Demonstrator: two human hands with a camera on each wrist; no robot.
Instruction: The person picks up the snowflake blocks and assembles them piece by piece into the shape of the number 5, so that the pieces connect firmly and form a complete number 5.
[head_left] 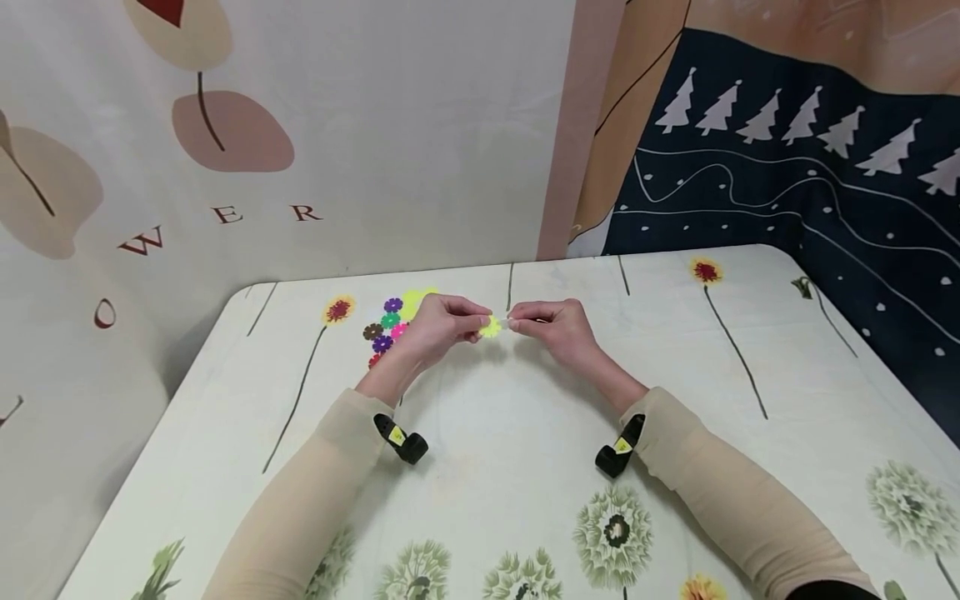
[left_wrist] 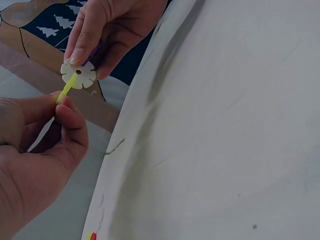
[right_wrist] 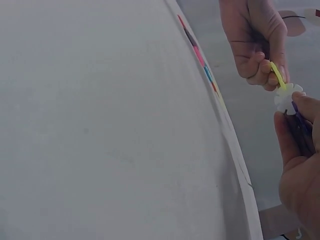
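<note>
Both hands meet above the far part of the table. My left hand (head_left: 438, 329) pinches a yellow notched snowflake disc (head_left: 491, 327) between thumb and fingers. Facing it, my right hand (head_left: 561, 332) holds a white snowflake disc (left_wrist: 86, 80) with a small centre hole. In the left wrist view the yellow disc appears edge-on, its tip right at the white disc's face. A purple disc (left_wrist: 92, 55) shows at the white one's edge, partly hidden by the right fingers.
Loose snowflake discs in several colours (head_left: 382, 342) lie left of the left hand, partly covered by it. The table (head_left: 510, 450) wears a flower-print cloth. A pale printed curtain (head_left: 420, 150) and a dark one with trees (head_left: 750, 183) hang behind its far edge.
</note>
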